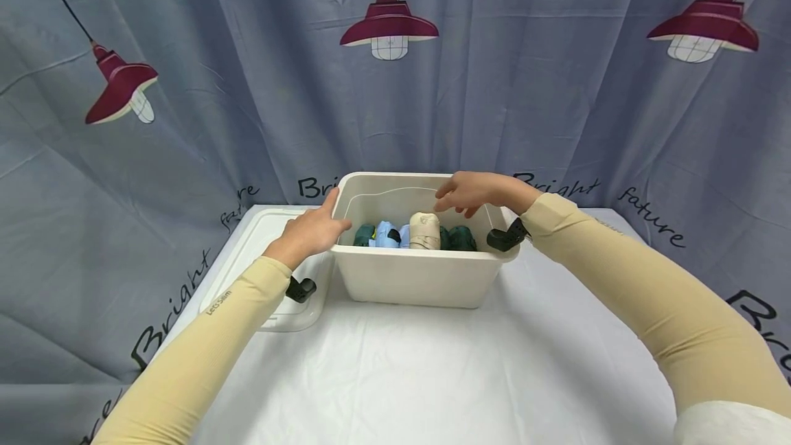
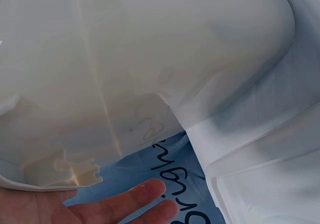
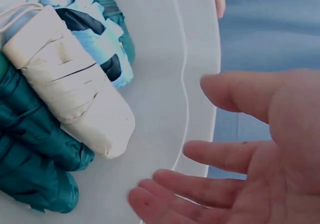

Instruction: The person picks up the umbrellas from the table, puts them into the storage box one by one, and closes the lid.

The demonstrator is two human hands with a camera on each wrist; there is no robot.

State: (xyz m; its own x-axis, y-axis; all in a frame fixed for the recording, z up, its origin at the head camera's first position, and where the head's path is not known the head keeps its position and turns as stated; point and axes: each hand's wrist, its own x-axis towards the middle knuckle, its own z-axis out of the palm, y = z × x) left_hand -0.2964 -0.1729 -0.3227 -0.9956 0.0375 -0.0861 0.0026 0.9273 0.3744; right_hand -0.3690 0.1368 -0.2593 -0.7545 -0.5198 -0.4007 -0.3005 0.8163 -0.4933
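Note:
A white plastic storage bin (image 1: 420, 279) stands on the table with several rolled umbrellas inside. A cream folded umbrella (image 1: 425, 232) stands in the middle, blue ones (image 1: 386, 235) to its left and dark green ones (image 1: 462, 239) to its right. My left hand (image 1: 312, 229) rests at the bin's left rim; in the left wrist view its fingers (image 2: 125, 200) extend straight below the lip, outside the wall. Over the bin's right part hovers my right hand (image 1: 472, 191), holding nothing, its fingers (image 3: 215, 154) loosely spread beside the cream umbrella in the right wrist view.
A white lid (image 1: 293, 311) lies flat on the table left of the bin, partly under my left forearm. White cloth covers the table (image 1: 420, 369). Behind it hangs a blue-grey curtain (image 1: 278, 88) printed with lamps and lettering.

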